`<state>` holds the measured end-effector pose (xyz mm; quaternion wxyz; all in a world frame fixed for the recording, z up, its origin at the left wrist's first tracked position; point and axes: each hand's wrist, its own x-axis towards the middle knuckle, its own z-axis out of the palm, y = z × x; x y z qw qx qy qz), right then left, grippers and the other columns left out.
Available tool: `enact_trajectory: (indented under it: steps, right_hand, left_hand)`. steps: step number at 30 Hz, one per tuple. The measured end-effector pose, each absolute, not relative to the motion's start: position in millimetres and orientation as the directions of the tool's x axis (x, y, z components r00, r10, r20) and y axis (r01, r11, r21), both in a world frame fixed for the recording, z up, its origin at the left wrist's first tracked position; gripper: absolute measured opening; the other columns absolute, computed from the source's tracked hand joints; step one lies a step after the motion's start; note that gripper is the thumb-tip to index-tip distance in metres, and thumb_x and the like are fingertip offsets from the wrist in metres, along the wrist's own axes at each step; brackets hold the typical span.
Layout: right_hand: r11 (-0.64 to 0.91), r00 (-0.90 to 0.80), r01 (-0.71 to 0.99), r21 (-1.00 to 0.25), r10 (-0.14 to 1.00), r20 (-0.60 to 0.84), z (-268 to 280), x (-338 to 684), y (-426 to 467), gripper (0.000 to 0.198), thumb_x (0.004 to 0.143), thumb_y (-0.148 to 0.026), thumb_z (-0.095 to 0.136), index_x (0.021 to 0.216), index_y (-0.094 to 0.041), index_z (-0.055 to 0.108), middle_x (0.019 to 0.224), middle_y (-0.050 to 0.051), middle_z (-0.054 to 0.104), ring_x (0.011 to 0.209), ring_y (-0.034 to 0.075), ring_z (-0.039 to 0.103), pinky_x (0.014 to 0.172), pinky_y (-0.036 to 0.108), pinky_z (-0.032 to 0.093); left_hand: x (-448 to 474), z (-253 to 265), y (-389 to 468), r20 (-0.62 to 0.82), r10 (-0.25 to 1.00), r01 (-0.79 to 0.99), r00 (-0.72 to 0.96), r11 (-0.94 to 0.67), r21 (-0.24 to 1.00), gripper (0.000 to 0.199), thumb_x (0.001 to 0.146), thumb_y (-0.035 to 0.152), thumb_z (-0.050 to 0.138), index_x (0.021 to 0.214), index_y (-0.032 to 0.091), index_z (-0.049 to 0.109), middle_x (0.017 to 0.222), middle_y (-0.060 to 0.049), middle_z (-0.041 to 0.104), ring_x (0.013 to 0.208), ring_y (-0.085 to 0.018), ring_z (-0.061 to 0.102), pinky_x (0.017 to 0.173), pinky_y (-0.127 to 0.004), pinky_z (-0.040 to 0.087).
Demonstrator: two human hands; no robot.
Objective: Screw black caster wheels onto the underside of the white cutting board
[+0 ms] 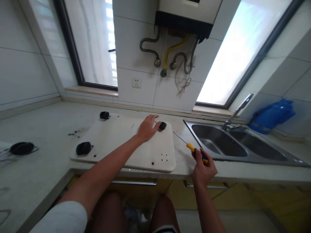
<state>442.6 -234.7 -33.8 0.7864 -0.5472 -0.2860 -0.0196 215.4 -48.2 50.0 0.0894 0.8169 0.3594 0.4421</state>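
Note:
A pale board (141, 152) with rounded corners lies flat on the countertop, partly covered by my left forearm. Black casters sit at three of its corners: far left (104, 115), near left (84, 148) and far right (162, 126). Several small holes (164, 157) show at the near right corner. My left hand (147, 127) rests on the board with fingers spread, its thumb against the far right caster. In my right hand (204, 166) is a yellow and black screwdriver (190, 147), its shaft pointing up and left, beside the board's right edge.
A loose black caster (21, 148) lies on the counter (51, 129) at left, near dark crumbs (74, 132). On the right are a double steel sink (218, 139) with a faucet (236, 111) and a blue object (272, 115). Drawer handles (133, 183) run below the counter's front edge.

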Motion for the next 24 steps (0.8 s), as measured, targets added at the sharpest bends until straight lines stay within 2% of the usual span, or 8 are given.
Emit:
enact_trajectory:
  steps: [4,6,8,10,13,15,17,24]
  right_hand:
    - [0.389,0.848,0.274,-0.879,0.334,0.412,-33.6,448.6,-227.7,0.029,0.105,-0.04,0.079,0.118,-0.015,0.074,0.11,0.004,0.077,0.095,0.017,0.076,0.087,0.036,0.069]
    - [0.399,0.862,0.261,-0.879,0.314,0.398,-35.5,450.6,-226.2,0.03,0.105,-0.04,0.079,0.121,-0.015,0.073,0.114,0.006,0.076,0.098,0.018,0.076,0.089,0.038,0.069]
    - [0.416,0.875,0.255,-0.873,0.285,0.391,-37.5,451.8,-225.8,0.031,0.105,-0.04,0.078,0.123,-0.015,0.073,0.117,0.006,0.076,0.101,0.018,0.075,0.09,0.038,0.068]
    - [0.431,0.881,0.252,-0.866,0.267,0.389,-38.6,452.4,-225.3,0.031,0.105,-0.04,0.078,0.124,-0.015,0.073,0.118,0.006,0.075,0.101,0.018,0.075,0.089,0.038,0.068]
    - [0.44,0.885,0.249,-0.863,0.259,0.388,-38.8,452.8,-224.0,0.031,0.105,-0.04,0.078,0.124,-0.015,0.073,0.118,0.006,0.075,0.1,0.018,0.075,0.088,0.037,0.068]
    - [0.436,0.887,0.245,-0.866,0.259,0.382,-38.9,453.1,-222.9,0.032,0.105,-0.04,0.078,0.124,-0.015,0.073,0.119,0.006,0.075,0.101,0.018,0.075,0.089,0.038,0.068]
    - [0.428,0.889,0.241,-0.871,0.263,0.375,-39.1,453.6,-222.3,0.032,0.105,-0.04,0.078,0.125,-0.015,0.073,0.119,0.007,0.075,0.101,0.018,0.075,0.09,0.038,0.068]
    - [0.406,0.882,0.269,-0.873,0.259,0.393,-40.0,456.4,-223.1,0.033,0.105,-0.041,0.078,0.125,-0.015,0.072,0.119,0.007,0.075,0.101,0.018,0.075,0.09,0.038,0.068]
  left_hand:
    - [159.5,82.3,-58.2,0.609,0.719,0.637,0.336,-0.65,0.415,0.034,0.107,0.03,0.066,0.139,0.021,0.073,0.142,-0.012,0.076,0.132,-0.03,0.07,0.119,-0.043,0.053]
    - [110.3,101.9,-56.6,0.551,0.785,0.724,0.284,-0.552,0.413,0.029,0.105,0.029,0.067,0.131,0.023,0.078,0.131,-0.009,0.081,0.122,-0.029,0.074,0.112,-0.04,0.055]
    - [51.1,118.4,-53.5,0.48,0.861,0.819,0.166,-0.392,0.42,0.027,0.105,0.031,0.066,0.126,0.023,0.081,0.123,-0.009,0.084,0.114,-0.03,0.077,0.105,-0.041,0.057]
    - [-11.5,126.4,-53.3,0.403,0.915,0.89,-0.008,-0.177,0.42,0.026,0.105,0.031,0.066,0.123,0.021,0.083,0.124,-0.012,0.084,0.119,-0.034,0.076,0.104,-0.044,0.057]
    - [-94.3,117.1,-62.5,0.241,0.933,0.908,-0.267,0.159,0.389,0.024,0.103,0.025,0.069,0.118,0.013,0.083,0.124,-0.019,0.083,0.12,-0.041,0.076,0.101,-0.05,0.058]
    - [-132.6,100.1,-71.4,0.117,0.927,0.889,-0.355,0.296,0.35,0.022,0.102,0.026,0.075,0.118,0.012,0.081,0.124,-0.017,0.081,0.119,-0.038,0.077,0.101,-0.051,0.061]
    - [-154.6,80.7,-76.6,0.015,0.925,0.88,-0.379,0.355,0.315,0.032,0.107,0.037,0.077,0.13,0.015,0.075,0.134,-0.013,0.076,0.121,-0.03,0.075,0.105,-0.051,0.064]
    - [-156.7,42.4,-56.8,-0.076,0.92,0.872,-0.385,0.39,0.296,0.043,0.108,0.045,0.075,0.141,0.018,0.07,0.144,-0.013,0.071,0.127,-0.03,0.072,0.107,-0.053,0.064]
